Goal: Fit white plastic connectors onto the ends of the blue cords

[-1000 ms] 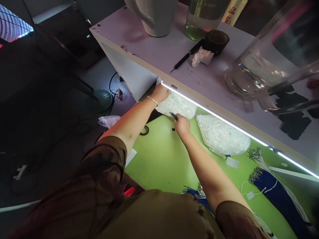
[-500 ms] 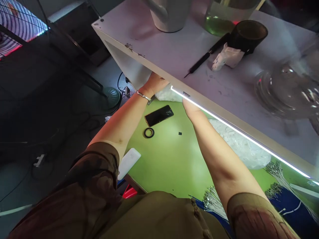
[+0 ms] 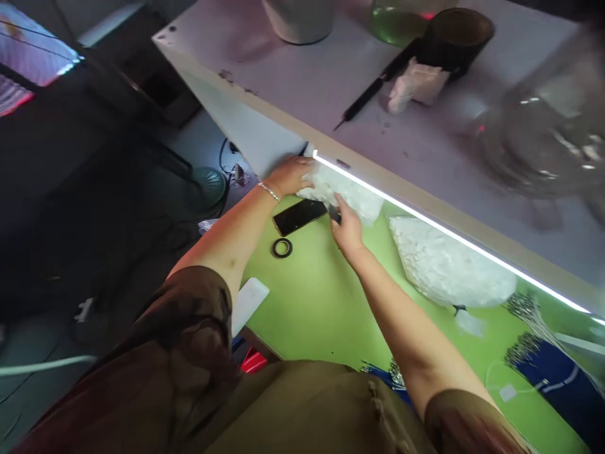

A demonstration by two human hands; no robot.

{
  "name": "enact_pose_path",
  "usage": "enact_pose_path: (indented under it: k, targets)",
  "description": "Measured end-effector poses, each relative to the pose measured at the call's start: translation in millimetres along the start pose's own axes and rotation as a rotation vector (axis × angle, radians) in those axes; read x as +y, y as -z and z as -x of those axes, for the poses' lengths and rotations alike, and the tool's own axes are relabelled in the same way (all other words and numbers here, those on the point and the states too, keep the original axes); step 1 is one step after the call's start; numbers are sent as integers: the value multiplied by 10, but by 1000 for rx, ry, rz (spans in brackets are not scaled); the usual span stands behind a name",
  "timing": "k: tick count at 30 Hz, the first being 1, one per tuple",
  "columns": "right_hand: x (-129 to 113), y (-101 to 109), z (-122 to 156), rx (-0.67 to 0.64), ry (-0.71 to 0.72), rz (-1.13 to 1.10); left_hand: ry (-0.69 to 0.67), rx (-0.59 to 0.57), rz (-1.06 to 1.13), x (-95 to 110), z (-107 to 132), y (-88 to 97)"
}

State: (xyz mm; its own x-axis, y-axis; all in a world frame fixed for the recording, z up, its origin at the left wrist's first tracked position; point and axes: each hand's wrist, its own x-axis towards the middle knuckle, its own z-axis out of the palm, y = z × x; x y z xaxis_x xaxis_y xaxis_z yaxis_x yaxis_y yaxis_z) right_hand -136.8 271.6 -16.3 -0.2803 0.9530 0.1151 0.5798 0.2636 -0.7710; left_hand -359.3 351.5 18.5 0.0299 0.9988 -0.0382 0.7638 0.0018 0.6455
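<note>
My left hand (image 3: 292, 174), with a thin bracelet on the wrist, grips the left end of a clear bag of small white parts (image 3: 352, 194) lying under the shelf edge on the green table (image 3: 312, 296). At the bag's near side my right hand (image 3: 346, 225) is closed on a small dark object (image 3: 334, 213) that I cannot make out. A black phone (image 3: 299, 216) lies flat just below my left hand, touching the bag. A small black ring (image 3: 282, 248) rests on the green surface in front of the phone.
A second, larger bag of white parts (image 3: 449, 268) lies to the right. Bundles of blue and white wires (image 3: 543, 372) fill the right corner. The white shelf (image 3: 331, 82) above carries a light strip (image 3: 425, 221), a black pen (image 3: 366, 99), a dark cup (image 3: 454, 31) and glass jars. A white device (image 3: 249, 301) sits at the table's left edge.
Both hands have come back out from under the shelf, pulling the bag of white parts into sight. The camera has shifted and is slightly blurred.
</note>
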Motion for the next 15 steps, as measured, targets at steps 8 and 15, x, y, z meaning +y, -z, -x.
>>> enact_pose_path:
  k: [8,15]
  targets:
    - [361,403,445,67,-54,17,-372,-197,-360,-61,204,37]
    - [395,580,671,323,-145,84,-343,-152,-299,-61,181,-9]
